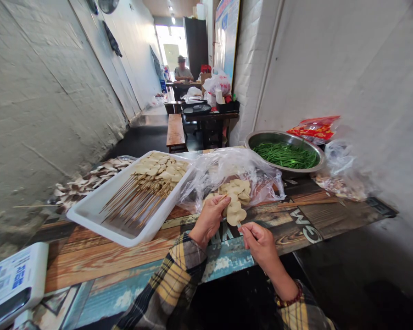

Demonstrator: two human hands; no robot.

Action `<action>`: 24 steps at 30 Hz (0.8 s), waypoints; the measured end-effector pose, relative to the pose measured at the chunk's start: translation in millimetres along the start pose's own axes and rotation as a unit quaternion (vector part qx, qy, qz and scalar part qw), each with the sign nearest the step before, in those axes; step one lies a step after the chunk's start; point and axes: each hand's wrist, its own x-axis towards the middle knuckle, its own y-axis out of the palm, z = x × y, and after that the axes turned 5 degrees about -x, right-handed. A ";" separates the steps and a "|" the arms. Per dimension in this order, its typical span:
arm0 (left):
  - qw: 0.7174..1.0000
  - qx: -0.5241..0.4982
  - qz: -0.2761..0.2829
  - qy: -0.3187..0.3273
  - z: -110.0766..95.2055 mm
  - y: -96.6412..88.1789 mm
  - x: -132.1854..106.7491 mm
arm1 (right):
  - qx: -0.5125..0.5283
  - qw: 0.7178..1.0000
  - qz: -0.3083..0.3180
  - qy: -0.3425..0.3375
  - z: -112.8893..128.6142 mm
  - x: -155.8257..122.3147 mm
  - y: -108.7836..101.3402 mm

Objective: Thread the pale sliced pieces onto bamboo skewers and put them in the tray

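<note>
Here, the left hand (209, 219) is curled around a little stack of pale round slices (234, 211), and its thumb and fingers press on them. The right hand (260, 240) is just below and to the side. Its fingers pinch the bottom end of a thin stick (239, 224). Only a tiny bit of the stick shows, because the slices sit on it and hide the rest. Both hands are close together, above the near edge of the wooden table (99, 256). The sleeves are checked yellow and dark, and a bead bracelet (289, 300) is on the right wrist.

Right behind the hands lies an open plastic bag (223, 167) with more of the same slices inside. To the left of the bag is a white tray (99, 220). Many loaded sticks (137, 197) lie in it side by side, with their slices at the far end. Past the tray, further left, is a pile of mushroom pieces (86, 179).

Behind the bag on the right stands a metal bowl (261, 136) full of green stalks (285, 156). A red packet (315, 128) lies beside the bowl, by the wall. One spare stick (306, 202) lies on the table near the bowl. A white machine (15, 279) sits at the near left corner.

Far down the room, a person (183, 69) sits at another table
</note>
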 end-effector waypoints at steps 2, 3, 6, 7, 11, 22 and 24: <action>1.000 0.004 0.001 0.000 0.5 0.1 -0.3 | -0.005 1.000 0.000 0.001 1.6 -0.3 -0.2; 1.000 0.005 0.002 -0.002 0.6 0.1 -0.4 | -0.007 1.000 0.000 0.002 2.5 -0.3 -0.4; 1.000 -0.003 0.004 -0.003 0.1 -0.2 -0.3 | -0.001 1.000 0.002 0.010 4.8 -0.2 -0.9; 1.000 -0.007 0.005 -0.002 -0.4 -0.3 -0.2 | 0.006 1.000 0.001 0.014 5.1 -0.1 -1.0; 0.999 -0.023 0.017 -0.020 -2.4 -1.5 -0.3 | 0.041 0.998 -0.017 0.032 4.0 0.0 -0.4; 0.998 0.029 0.048 -0.030 3.9 1.7 -1.1 | 0.069 0.995 -0.053 0.058 2.0 0.1 2.5; 0.998 0.057 0.023 -0.007 -1.7 -1.2 -0.3 | 0.087 0.991 -0.081 0.061 -0.4 -0.8 2.5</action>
